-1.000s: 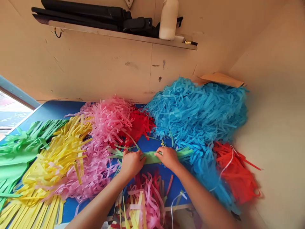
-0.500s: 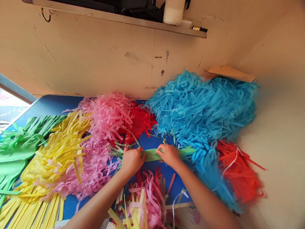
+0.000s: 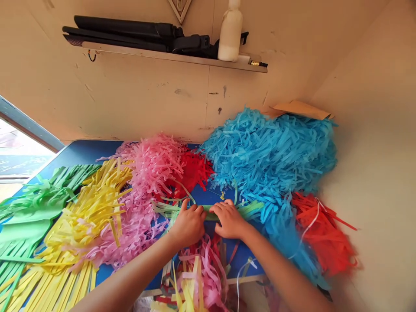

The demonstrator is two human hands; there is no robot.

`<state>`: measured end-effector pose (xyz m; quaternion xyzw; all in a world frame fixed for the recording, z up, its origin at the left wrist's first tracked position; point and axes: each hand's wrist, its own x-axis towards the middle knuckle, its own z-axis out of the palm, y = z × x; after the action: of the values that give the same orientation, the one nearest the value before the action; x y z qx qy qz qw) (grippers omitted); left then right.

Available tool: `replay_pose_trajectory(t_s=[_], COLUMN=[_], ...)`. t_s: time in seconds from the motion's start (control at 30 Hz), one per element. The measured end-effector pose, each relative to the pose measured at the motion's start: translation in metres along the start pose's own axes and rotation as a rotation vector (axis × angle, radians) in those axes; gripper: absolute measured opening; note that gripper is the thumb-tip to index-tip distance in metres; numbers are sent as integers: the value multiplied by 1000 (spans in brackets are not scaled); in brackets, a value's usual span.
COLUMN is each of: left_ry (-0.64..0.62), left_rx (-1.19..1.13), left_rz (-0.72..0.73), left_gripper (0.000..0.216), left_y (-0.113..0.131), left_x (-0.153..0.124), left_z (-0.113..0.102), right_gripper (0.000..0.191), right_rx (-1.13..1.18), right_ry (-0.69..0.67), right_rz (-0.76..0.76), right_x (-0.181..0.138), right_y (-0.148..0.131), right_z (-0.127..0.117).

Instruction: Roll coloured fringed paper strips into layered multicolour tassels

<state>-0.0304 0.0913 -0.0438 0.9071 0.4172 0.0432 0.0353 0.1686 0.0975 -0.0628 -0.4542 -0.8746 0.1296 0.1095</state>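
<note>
While both hands (image 3: pixel 189 224) (image 3: pixel 230 221) touch green strips (image 3: pixel 212 212), blue fringe (image 3: pixel 273 151) crowds close.

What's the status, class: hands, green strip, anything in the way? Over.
Left hand, right hand on green strip, grips unclear. Strip crosswise, fringed ends showing both sides. Blue fringe close by right end.

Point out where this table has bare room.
The blue tabletop shows bare at its back-left corner, between green fringe and wall. A smaller, scrap-strewn gap lies between central red fringe and blue fringe. Crowded: left front and back right.
</note>
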Motion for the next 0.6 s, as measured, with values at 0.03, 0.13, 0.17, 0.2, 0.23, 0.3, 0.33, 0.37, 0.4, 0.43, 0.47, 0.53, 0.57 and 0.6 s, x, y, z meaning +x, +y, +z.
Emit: replay_pose_trajectory(t_s=[0.03, 0.13, 0.17, 0.2, 0.23, 0.3, 0.33, 0.37, 0.4, 0.43, 0.47, 0.53, 0.57, 0.6], left_ry=[3, 14, 20, 28, 38, 59, 70, 82, 92, 101, 107, 113, 114, 115], left_rx=[0, -2, -5, -8, -12, -22, -29, -36, -45, -55, -67, -93, -107, -120], left_rz=[-12, -37, -43, -51, -62, -89, -102, -113, -122, -126, -129, -133, -136, -141], left_gripper=[23, 23, 25, 27, 27, 26, 25, 24, 23, 22, 20, 19, 20, 22], left_y=[0, -5, -7, -10, -12, -16, -18, -20, -22, -24, -26, -31, -33, -36], left_x=[0, 0, 1, 1, 1, 1, 0, 0, 0, 0, -1, -1, -1, -1], left_z=[1, 4, 6, 7, 8, 9, 9, 9, 9, 10, 10, 12, 13, 14], right_gripper=[36, 34, 34, 34, 34, 31, 28, 25, 21, 17, 13, 8, 8, 9], right_rx=[4, 14, 18, 22, 27, 39, 46, 55, 66, 77, 90, 117, 130, 142], right_ry=[3, 12, 16, 20, 27, 44, 52, 61, 70, 77, 83, 89, 90, 89], right_rz=[5, 31, 40, 50, 62, 95, 114, 132, 150, 165, 176, 195, 204, 214], right_x=[-1, -2, -2, -1, 0, 1, 1, 1, 1, 0, -1, -3, -3, -4], right_y=[1, 4, 5, 6, 7, 10, 11, 13, 15, 17, 20, 25, 27, 28], right_z=[2, 6, 7, 8, 9, 11, 11, 12, 12, 12, 12, 12, 11, 11])
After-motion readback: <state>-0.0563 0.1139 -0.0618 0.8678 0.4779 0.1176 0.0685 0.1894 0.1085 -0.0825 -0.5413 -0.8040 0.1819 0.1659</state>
